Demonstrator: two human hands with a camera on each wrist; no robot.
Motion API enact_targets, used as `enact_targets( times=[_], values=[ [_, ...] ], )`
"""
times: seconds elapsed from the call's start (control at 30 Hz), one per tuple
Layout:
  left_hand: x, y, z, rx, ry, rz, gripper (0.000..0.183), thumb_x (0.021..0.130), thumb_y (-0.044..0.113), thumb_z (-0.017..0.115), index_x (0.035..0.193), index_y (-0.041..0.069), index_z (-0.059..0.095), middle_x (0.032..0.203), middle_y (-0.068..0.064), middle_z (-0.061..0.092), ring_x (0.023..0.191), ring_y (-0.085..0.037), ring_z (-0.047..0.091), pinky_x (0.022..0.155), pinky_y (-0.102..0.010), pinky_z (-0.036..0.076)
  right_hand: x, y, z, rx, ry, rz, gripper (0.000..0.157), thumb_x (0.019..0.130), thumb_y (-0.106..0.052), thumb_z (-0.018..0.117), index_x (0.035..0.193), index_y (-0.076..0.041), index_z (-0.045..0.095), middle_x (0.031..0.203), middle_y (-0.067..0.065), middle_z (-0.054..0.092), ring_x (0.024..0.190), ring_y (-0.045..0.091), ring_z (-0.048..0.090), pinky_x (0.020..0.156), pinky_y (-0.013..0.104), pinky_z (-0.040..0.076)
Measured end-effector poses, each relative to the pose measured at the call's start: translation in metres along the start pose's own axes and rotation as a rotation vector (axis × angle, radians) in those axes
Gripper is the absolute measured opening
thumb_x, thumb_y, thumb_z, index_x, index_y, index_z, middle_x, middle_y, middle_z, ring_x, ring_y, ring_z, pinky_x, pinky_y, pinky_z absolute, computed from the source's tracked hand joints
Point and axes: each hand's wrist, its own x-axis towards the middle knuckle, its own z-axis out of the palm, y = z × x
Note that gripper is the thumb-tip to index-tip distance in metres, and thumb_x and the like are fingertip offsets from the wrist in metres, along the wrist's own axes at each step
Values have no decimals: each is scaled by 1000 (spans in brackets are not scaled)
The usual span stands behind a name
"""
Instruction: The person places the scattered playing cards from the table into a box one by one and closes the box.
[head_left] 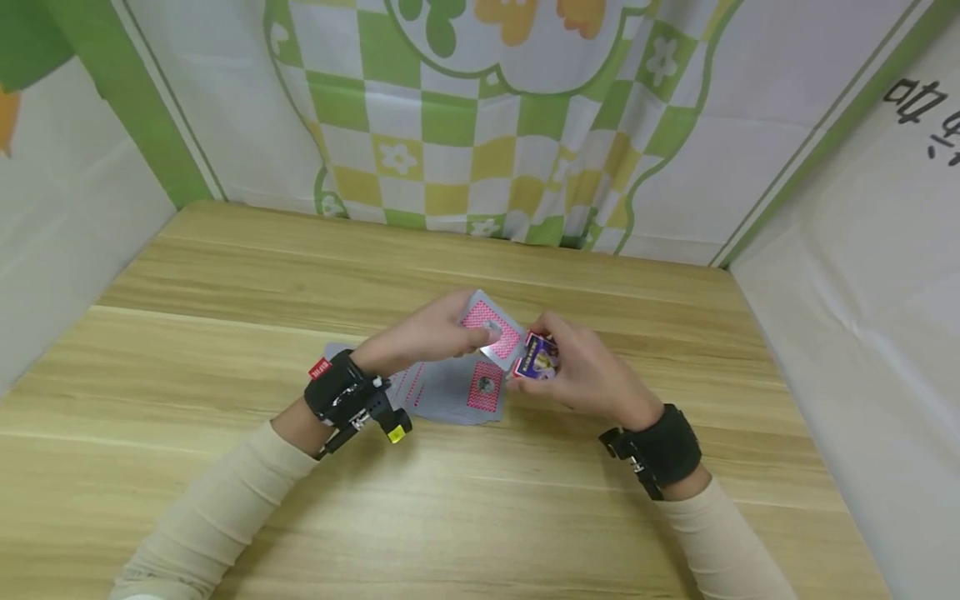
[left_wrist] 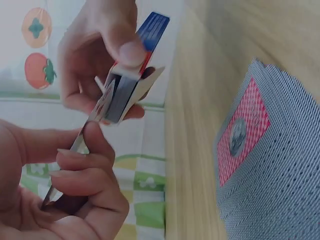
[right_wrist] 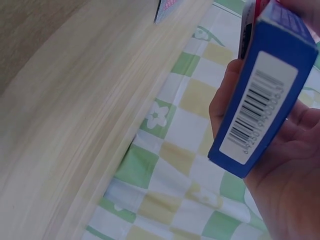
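My left hand (head_left: pixel 438 335) pinches a playing card or thin stack of cards (head_left: pixel 504 340) with a pink checked back, thumb on top. In my right hand (head_left: pixel 592 375) is a small blue card box (head_left: pixel 540 358), gripped between thumb and fingers. The left wrist view shows the box's mouth open, its flap (left_wrist: pixel 149 86) bent outward and a grey block inside. The far edge of the left hand's cards overlaps that mouth. A barcode label (right_wrist: pixel 259 107) shows on the box's end in the right wrist view. Below the hands, spread playing cards (head_left: pixel 450 392) lie on the table, partly hidden by the left hand.
The wooden table (head_left: pixel 525 517) reaches back to a hanging cloth (head_left: pixel 450 150) with green and yellow checks. White cloth walls (head_left: pixel 862 292) stand at both sides. Each wrist wears a black strap (head_left: pixel 675 450) with a small camera.
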Motion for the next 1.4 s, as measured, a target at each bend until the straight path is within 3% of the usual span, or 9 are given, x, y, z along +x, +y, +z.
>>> enact_targets(
  times=[0.17, 0.37, 0.53, 0.67, 0.77, 0.93, 1.0, 1.17, 1.4],
  values=[
    [0, 0, 6, -21, 29, 28, 15, 94, 19, 58, 104, 10, 50, 71, -2, 47, 60, -16, 44, 54, -30, 35, 0, 3, 0, -12, 27, -5, 54, 71, -34, 81, 107, -10, 49, 84, -2, 57, 67, 8, 54, 50, 26, 50],
    [4, -4, 16, -43, 53, 36, 17, 94, 19, 57, 107, 12, 49, 77, -2, 49, 65, -16, 47, 58, -32, 39, -1, 4, -1, -23, 29, 12, 58, 73, -49, 75, 108, -10, 48, 84, -1, 58, 66, 8, 53, 49, 25, 49],
    [7, -7, 30, -33, 58, 19, 17, 94, 20, 57, 108, 15, 50, 85, -1, 52, 73, -14, 48, 63, -33, 41, -1, 5, 0, -34, 38, 6, 56, 72, -40, 79, 107, -9, 49, 85, -1, 58, 66, 9, 53, 49, 26, 49],
    [7, -5, 34, -21, 3, 2, 14, 97, 26, 54, 107, 16, 52, 77, 0, 48, 65, -14, 43, 57, -32, 36, -1, 5, -1, -42, 33, 5, 54, 72, -36, 79, 108, -10, 49, 87, -1, 58, 68, 8, 54, 51, 26, 50],
    [7, -3, 30, 24, -42, -3, 18, 100, 30, 47, 108, 14, 51, 82, -2, 49, 69, -15, 44, 59, -32, 37, -1, 5, -2, -38, 31, -2, 54, 72, -34, 80, 108, -10, 49, 87, -1, 59, 68, 8, 54, 51, 26, 50],
    [5, -4, 13, 44, 82, -79, 24, 98, 32, 49, 109, 13, 58, 99, -4, 60, 88, -19, 55, 73, -37, 46, 0, 4, -5, -56, 51, -26, 52, 69, -31, 82, 105, -11, 50, 83, -2, 59, 65, 8, 54, 50, 27, 49],
    [5, -4, 7, 13, 113, -83, 21, 96, 29, 54, 106, 13, 64, 96, -6, 64, 87, -20, 57, 74, -39, 47, 0, 3, -6, -72, 56, -34, 51, 69, -35, 81, 103, -11, 51, 81, -3, 58, 64, 7, 53, 49, 27, 48],
    [5, -6, 2, -14, 106, -40, 14, 91, 26, 63, 91, 16, 71, 89, -5, 66, 86, -19, 58, 72, -37, 45, 0, 4, -7, -83, 62, -41, 50, 71, -44, 76, 101, -12, 52, 78, -4, 58, 61, 7, 52, 48, 26, 47],
    [5, -5, 3, -76, 98, 4, 11, 86, 22, 68, 86, 13, 74, 79, -9, 67, 69, -15, 53, 62, -31, 42, 1, 1, -5, -62, 73, -59, 49, 67, -36, 80, 101, -12, 53, 80, -4, 58, 63, 7, 52, 48, 26, 48]
  ],
)
